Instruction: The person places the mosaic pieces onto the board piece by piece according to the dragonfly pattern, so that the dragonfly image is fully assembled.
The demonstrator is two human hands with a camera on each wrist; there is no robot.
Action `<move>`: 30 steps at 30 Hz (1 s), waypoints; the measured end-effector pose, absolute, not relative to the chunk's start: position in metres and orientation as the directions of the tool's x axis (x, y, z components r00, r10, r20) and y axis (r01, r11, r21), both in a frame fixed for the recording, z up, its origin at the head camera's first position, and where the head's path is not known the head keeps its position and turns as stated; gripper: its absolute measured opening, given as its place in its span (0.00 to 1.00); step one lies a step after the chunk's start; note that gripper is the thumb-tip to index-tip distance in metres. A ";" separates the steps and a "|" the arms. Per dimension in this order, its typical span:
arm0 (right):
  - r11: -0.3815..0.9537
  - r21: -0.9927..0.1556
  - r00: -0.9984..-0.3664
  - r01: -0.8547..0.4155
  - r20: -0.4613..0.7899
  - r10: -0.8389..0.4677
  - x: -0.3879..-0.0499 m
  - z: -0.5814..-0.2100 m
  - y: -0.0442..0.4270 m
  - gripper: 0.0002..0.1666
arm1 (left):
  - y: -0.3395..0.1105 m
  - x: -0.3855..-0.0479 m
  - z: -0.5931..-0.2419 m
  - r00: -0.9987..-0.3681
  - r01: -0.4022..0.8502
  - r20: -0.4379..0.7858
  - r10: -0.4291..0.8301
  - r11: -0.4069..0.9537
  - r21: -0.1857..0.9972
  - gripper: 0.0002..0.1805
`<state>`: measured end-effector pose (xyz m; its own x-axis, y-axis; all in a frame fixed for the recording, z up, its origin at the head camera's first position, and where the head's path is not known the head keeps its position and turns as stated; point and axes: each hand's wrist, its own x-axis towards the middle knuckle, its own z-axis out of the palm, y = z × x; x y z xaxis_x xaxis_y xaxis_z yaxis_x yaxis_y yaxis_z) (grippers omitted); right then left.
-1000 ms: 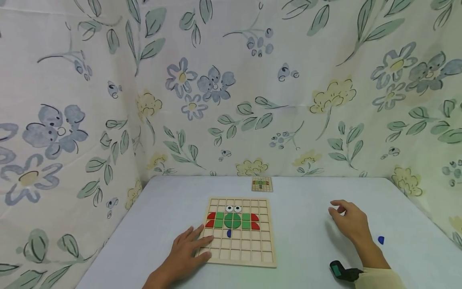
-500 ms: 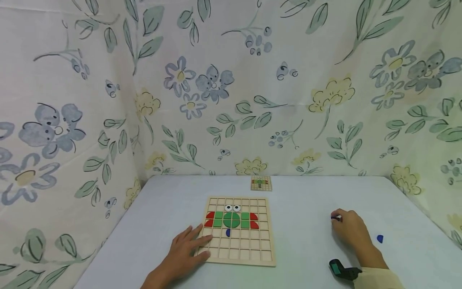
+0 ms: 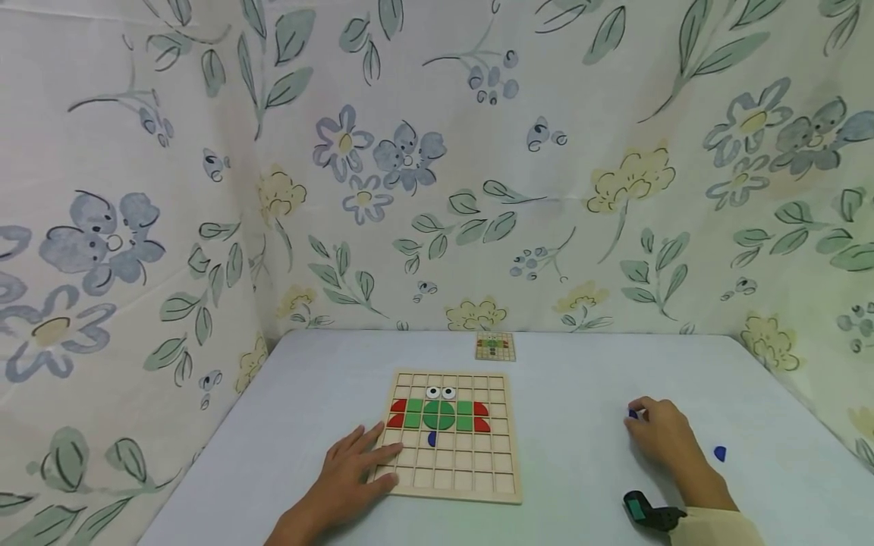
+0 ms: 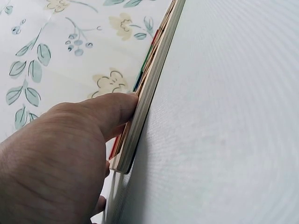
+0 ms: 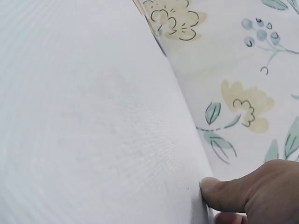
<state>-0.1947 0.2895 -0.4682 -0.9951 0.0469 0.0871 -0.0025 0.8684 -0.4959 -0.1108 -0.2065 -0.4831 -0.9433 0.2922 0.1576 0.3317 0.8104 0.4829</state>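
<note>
A wooden grid board [image 3: 474,462] lies on the table, bearing green, red and eye-printed pieces and one rounded blue piece [image 3: 432,439] below the green circle. My left hand [image 3: 348,474] rests on its left edge with fingers spread. In the left wrist view, the thumb of that hand [image 4: 60,140] touches the board's rim [image 4: 147,93]. Out to the right, my right hand [image 3: 661,436] pinches a small blue piece [image 3: 633,414] between thumb and fingers, low over the table. The right wrist view shows the thumb [image 5: 226,193] but not the piece.
Another blue piece [image 3: 720,453] lies on the table to the right of my right hand. Behind the board is a small pattern card [image 3: 495,346]. A black device [image 3: 652,512] sits by the right sleeve. Floral cloth [image 3: 410,227] surrounds the table.
My right hand has lowered slightly and closed its fingers and thumb on a blue piece, which has turned in the pinch. The left hand has stayed on the board.
</note>
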 end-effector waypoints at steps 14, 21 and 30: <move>0.803 -0.530 -0.887 -0.273 0.462 0.003 -0.169 -0.410 0.269 0.18 | -0.205 -0.111 -0.481 -0.946 0.322 0.139 0.292 0.817 0.479 0.27; 0.742 -0.521 -0.800 -0.421 0.599 -0.033 -0.142 -0.372 0.239 0.14 | -0.204 -0.113 -0.485 -0.945 0.325 0.140 0.294 0.815 0.480 0.27; 0.652 -0.456 -0.688 -0.605 0.712 -0.140 -0.126 -0.355 0.188 0.16 | -0.204 -0.111 -0.481 -0.949 0.313 0.131 0.285 0.824 0.473 0.28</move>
